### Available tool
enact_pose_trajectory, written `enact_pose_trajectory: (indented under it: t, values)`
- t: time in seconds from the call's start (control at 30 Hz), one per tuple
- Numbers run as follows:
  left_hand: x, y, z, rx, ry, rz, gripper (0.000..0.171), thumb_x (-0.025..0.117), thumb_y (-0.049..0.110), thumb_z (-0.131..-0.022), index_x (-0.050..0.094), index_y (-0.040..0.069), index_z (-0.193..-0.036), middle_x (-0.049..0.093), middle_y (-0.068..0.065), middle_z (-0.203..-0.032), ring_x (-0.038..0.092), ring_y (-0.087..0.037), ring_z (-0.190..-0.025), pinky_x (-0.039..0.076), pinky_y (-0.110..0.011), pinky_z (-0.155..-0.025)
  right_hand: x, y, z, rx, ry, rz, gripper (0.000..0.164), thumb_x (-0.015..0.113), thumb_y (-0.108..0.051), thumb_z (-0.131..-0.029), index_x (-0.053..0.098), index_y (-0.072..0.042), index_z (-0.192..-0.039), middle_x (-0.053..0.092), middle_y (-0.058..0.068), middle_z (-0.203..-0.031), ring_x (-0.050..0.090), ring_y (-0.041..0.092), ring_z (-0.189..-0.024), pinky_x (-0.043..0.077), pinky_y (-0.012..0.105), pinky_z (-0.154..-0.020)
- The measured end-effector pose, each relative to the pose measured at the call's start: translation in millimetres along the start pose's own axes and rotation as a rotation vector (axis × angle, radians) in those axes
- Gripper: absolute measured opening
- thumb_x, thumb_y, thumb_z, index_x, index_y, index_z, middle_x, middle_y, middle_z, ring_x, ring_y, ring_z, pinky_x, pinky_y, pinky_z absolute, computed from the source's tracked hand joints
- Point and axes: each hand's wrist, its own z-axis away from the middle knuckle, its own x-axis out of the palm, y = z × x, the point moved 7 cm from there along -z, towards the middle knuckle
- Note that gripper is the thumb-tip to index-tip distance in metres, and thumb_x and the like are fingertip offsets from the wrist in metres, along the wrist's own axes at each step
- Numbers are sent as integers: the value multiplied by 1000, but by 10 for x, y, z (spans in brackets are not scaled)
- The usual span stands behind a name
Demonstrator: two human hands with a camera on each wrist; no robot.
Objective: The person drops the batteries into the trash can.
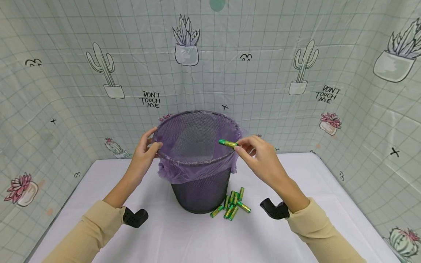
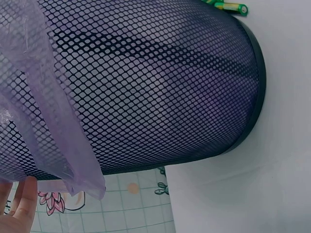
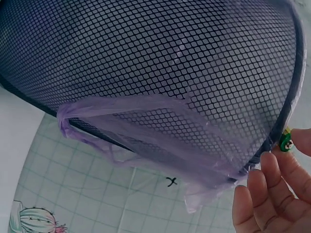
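A black mesh wastebasket point(image 1: 200, 197) stands upright on the table, lined with a thin purple bag point(image 1: 177, 173) folded over its rim. My left hand point(image 1: 144, 148) grips the rim on the left side, thumb toward the inside and fingers outside. In my right hand point(image 1: 260, 155), a green and yellow battery point(image 1: 228, 143) is pinched between thumb and fingers, its far end over the basket's opening at the right rim. The right wrist view shows the end of that battery point(image 3: 285, 142) between the fingertips, close beside the rim. Several like batteries point(image 1: 233, 204) lie in a loose pile by the basket's base.
A white cloth covers the table point(image 1: 158, 233). Behind and at both sides hangs a grid-patterned curtain point(image 1: 217, 80) printed with potted cacti. Black wrist-worn devices point(image 1: 135, 217) show at both sleeve cuffs.
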Motion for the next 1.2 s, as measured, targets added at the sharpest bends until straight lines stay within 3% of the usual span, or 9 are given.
enact_pose_trajectory:
  t: [0.53,0.8,1.2]
  values:
    - [3,1,1,-3,0,1,59,42,23,-96,19,22,-149,34,-16,-143,44,-29,-116,43,-15,-81,26,-15,-49,-17,-6,15,13,58,-12,-91,66,-4,-97,60,5,-85,53,15,-77,48,31,-69]
    - [2,2,4,-7,1,3,59,42,22,-95,19,21,-149,33,-16,-144,44,-29,-116,43,-15,-80,-3,23,17,-17,18,3,14,58,-14,-91,66,-5,-98,61,4,-85,53,14,-78,46,24,-68]
    - [5,1,-2,-3,4,5,58,42,21,-95,20,21,-149,35,-17,-142,45,-28,-114,44,-14,-79,40,426,313,139,20,-14,19,58,-23,-92,66,-8,-101,63,3,-90,54,14,-82,45,24,-71]
